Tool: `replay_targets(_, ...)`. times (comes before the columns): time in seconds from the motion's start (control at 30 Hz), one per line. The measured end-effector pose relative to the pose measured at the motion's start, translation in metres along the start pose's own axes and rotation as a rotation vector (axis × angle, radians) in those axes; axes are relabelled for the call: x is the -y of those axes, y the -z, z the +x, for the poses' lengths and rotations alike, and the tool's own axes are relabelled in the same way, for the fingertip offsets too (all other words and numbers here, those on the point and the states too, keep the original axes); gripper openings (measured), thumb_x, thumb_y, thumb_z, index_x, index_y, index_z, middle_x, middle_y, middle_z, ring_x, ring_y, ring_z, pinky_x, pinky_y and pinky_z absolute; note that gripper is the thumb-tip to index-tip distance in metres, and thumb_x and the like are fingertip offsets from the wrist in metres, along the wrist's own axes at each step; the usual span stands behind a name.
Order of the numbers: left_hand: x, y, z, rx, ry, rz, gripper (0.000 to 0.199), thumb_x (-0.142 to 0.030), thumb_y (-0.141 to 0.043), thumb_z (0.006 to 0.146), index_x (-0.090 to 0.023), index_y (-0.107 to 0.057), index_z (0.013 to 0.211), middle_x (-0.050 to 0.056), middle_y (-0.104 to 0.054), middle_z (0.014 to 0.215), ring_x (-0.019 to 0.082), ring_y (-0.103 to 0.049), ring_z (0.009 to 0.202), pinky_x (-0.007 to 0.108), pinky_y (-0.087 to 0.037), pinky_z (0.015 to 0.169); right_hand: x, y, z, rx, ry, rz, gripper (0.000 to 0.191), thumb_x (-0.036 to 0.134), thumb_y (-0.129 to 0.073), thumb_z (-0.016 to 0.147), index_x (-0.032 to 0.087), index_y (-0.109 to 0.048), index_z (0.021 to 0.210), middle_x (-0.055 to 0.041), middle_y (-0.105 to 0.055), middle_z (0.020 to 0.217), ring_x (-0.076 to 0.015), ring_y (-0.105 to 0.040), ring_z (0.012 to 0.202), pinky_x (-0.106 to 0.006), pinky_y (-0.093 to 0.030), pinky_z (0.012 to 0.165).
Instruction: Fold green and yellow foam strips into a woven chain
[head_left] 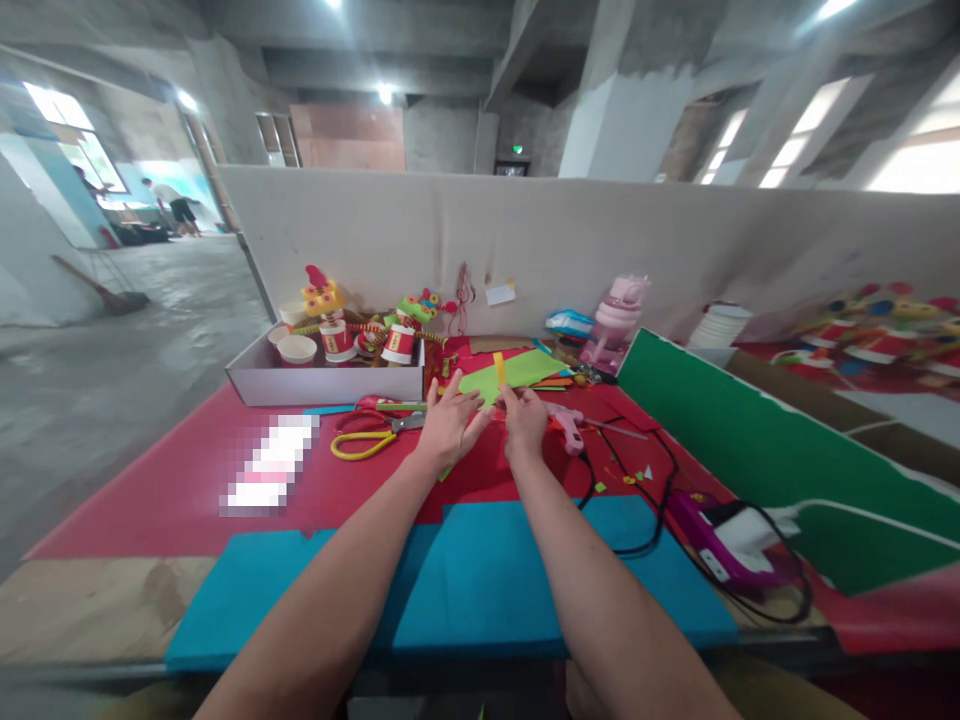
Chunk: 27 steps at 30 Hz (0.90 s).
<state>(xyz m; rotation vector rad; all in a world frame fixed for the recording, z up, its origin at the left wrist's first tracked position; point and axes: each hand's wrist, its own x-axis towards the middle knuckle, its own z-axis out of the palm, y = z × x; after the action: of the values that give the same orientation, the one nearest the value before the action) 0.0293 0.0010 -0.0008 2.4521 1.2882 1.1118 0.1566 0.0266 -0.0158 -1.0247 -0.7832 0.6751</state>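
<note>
My right hand (pixel 526 422) pinches a short yellow paper strip (pixel 499 369), which stands upright above its fingertips. Close by on the left, my left hand (pixel 452 428) is spread open, its fingers over the near edge of a bright green paper sheet (pixel 536 371); whether they press on it I cannot tell. Scissors with yellow handles (pixel 364 444) lie just left of that hand. To the right of my right hand rests a pink glue gun (pixel 568 428) with a black cord.
A white box (pixel 322 384) at the back left holds paper cups and cup figures. On the right stand a green board (pixel 750 455) and a purple power strip (pixel 724 545) with cables. Blue sheets (pixel 465 590) line the front edge. A pink bottle (pixel 619 312) stands behind.
</note>
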Motion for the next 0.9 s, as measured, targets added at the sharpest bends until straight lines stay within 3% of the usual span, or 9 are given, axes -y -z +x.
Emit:
replay_targets(0.07,0.000,0.000,0.001,-0.086,0.031,0.006,0.046,-0.050,-0.042,0.090,-0.028,-0.056,0.128,0.008,-0.048,0.143,0.030,-0.016,0.145,0.057,-0.006,0.115,0.002,0.000,-0.001,0.020,0.020,0.000,0.027,0.044,-0.065,0.067,0.018,-0.056,0.067,0.0007,-0.060,0.060,-0.0131,-0.053,0.057,-0.025,-0.042,0.055)
replay_targets(0.13,0.001,-0.001,0.002,-0.199,0.083,-0.079,0.054,-0.051,-0.050,0.086,-0.026,-0.049,0.134,0.011,-0.043,0.146,0.031,-0.026,0.141,0.053,-0.021,0.112,0.005,-0.001,-0.004,0.077,0.029,0.028,0.026,0.043,-0.065,0.067,0.018,-0.060,0.070,-0.0002,-0.063,0.064,-0.0138,-0.055,0.062,-0.026,-0.044,0.060)
replay_targets(0.27,0.003,-0.005,0.007,-0.263,0.188,-0.369,0.041,-0.046,-0.052,0.087,-0.018,-0.059,0.115,0.009,-0.067,0.102,0.021,-0.062,0.093,0.034,-0.048,0.084,0.009,-0.007,-0.013,0.248,0.009,0.093,0.022,0.038,-0.070,0.064,0.017,-0.066,0.070,-0.0011,-0.066,0.069,-0.0150,-0.060,0.068,-0.028,-0.047,0.069)
replay_targets(0.33,0.003,-0.007,0.008,-0.272,0.225,-0.442,0.030,-0.044,-0.053,0.086,-0.017,-0.064,0.094,0.003,-0.066,0.079,0.016,-0.061,0.072,0.027,-0.048,0.071,0.009,-0.010,-0.018,0.298,0.010,0.091,0.021,0.037,-0.071,0.064,0.017,-0.066,0.068,-0.0011,-0.067,0.069,-0.0152,-0.061,0.069,-0.028,-0.048,0.071)
replay_targets(0.43,0.006,-0.008,0.009,-0.329,0.259,-0.532,0.028,-0.042,-0.055,0.084,-0.017,-0.064,0.075,0.000,-0.062,0.066,0.013,-0.058,0.065,0.024,-0.046,0.065,0.006,-0.013,-0.022,0.360,0.025,0.090,0.021,0.038,-0.071,0.067,0.017,-0.068,0.073,-0.0024,-0.069,0.072,-0.0167,-0.063,0.071,-0.031,-0.050,0.074)
replay_targets(0.6,0.017,-0.010,0.011,-0.307,0.300,-0.713,0.024,-0.039,-0.060,0.078,-0.016,-0.067,0.075,0.002,-0.066,0.069,0.014,-0.059,0.063,0.026,-0.049,0.065,0.001,-0.010,-0.019,0.415,0.089,0.013,0.021,0.036,-0.070,0.070,0.017,-0.071,0.080,-0.0061,-0.073,0.077,-0.0210,-0.067,0.077,-0.034,-0.052,0.076)
replay_targets(0.77,0.025,-0.011,0.011,-0.343,0.335,-0.682,0.023,-0.039,-0.065,0.074,-0.016,-0.068,0.072,0.001,-0.066,0.064,0.013,-0.058,0.059,0.024,-0.047,0.060,0.004,-0.008,-0.021,0.380,0.188,-0.151,0.024,0.039,-0.065,0.075,0.018,-0.069,0.087,-0.0086,-0.073,0.084,-0.0225,-0.068,0.081,-0.038,-0.052,0.081)
replay_targets(0.83,0.031,-0.011,0.012,-0.416,0.369,-0.667,0.024,-0.040,-0.063,0.075,-0.016,-0.068,0.073,0.001,-0.066,0.064,0.013,-0.059,0.059,0.024,-0.047,0.059,0.009,-0.007,-0.023,0.344,0.273,-0.267,0.031,0.041,-0.065,0.076,0.018,-0.068,0.095,-0.0117,-0.071,0.102,-0.0255,-0.064,0.100,-0.043,-0.048,0.092)
replay_targets(0.9,0.039,-0.010,0.013,-0.541,0.423,-0.670,0.025,-0.040,-0.061,0.077,-0.016,-0.067,0.075,0.001,-0.066,0.064,0.013,-0.060,0.059,0.024,-0.048,0.058,0.013,-0.008,-0.026,0.321,0.359,-0.425,0.037,0.043,-0.067,0.074,0.018,-0.068,0.101,-0.0138,-0.060,0.128,-0.0305,-0.048,0.126,-0.050,-0.035,0.107)
